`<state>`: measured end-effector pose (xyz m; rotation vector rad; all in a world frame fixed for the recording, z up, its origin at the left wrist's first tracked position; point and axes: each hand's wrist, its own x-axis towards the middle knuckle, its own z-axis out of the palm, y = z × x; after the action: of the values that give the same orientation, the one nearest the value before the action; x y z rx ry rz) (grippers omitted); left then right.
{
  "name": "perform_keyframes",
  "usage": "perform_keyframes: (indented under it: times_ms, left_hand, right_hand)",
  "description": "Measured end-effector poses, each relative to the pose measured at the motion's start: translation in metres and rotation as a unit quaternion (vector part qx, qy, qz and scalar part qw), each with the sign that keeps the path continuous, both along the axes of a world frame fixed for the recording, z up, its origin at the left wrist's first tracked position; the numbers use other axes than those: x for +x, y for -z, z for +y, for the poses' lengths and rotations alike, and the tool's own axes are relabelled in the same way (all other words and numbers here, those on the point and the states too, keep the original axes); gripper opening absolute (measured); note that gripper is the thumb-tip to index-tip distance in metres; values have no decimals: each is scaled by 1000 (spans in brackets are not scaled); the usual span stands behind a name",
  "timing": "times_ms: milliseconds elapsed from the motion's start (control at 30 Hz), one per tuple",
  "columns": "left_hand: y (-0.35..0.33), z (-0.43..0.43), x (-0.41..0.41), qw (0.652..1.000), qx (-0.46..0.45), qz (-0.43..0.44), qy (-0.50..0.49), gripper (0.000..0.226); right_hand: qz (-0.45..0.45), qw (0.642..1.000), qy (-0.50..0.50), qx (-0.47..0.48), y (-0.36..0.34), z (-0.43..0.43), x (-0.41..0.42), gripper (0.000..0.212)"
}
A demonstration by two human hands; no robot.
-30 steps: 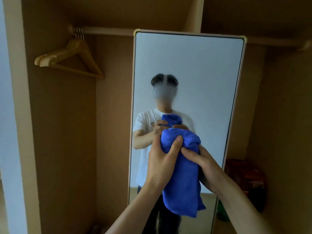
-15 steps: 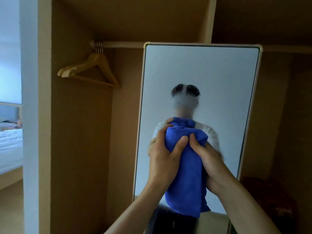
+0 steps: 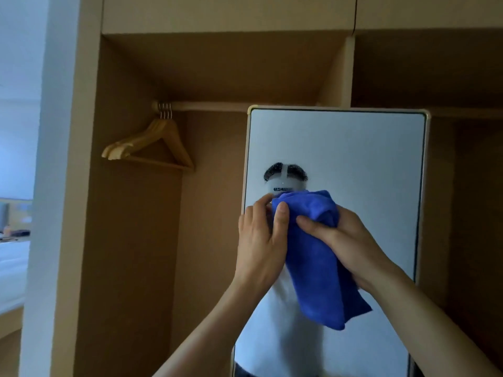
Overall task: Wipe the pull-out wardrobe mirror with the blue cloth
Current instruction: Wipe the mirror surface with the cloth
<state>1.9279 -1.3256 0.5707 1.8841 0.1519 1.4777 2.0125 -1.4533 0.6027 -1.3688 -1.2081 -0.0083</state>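
Head view: both hands have risen with the cloth [image 3: 315, 257] — now level with the upper half of the mirror [image 3: 353, 159]. Left hand [image 3: 261, 240] and right hand [image 3: 340, 240] pinch its bunched top, tail hanging. Contact with glass unclear — wiping likely about to start.

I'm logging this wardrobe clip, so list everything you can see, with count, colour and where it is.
mirror: one, pale frame, standing in the wardrobe, right of centre
blue cloth: one, bunched, held in front of the mirror
wooden hangers: several, light wood, on the rail, upper left
rail: one, pale, across the wardrobe
wardrobe: one, tan, open
bed: one, white, far left
left hand: gripping the cloth
right hand: gripping the cloth
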Motion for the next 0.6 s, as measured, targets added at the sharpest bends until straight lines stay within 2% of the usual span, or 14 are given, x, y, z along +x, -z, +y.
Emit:
perform_keyframes:
  times_ms: [133, 200, 267, 367, 600]
  left_hand:
    - [-26, 20, -7, 998, 43, 6, -45, 47]
    - [-38, 29, -10, 995, 70, 4, -68, 49]
    - [-48, 38, -11, 994, 77, 7, -75, 53]
    - [-62, 54, -11, 998, 49, 33, -31, 55]
    - [-80, 74, -2, 997, 57, 34, 29, 59]
  right_hand:
    - [-93, 991, 98, -6, -36, 7, -8, 22]
    - [-153, 973, 173, -26, -52, 10, -11, 19]
    - [-242, 935, 257, -43, -67, 13, -14, 14]
    - [-369, 860, 346, -64, -85, 21, -17, 24]
    - [-502, 757, 417, -40, -137, 41, -16, 44]
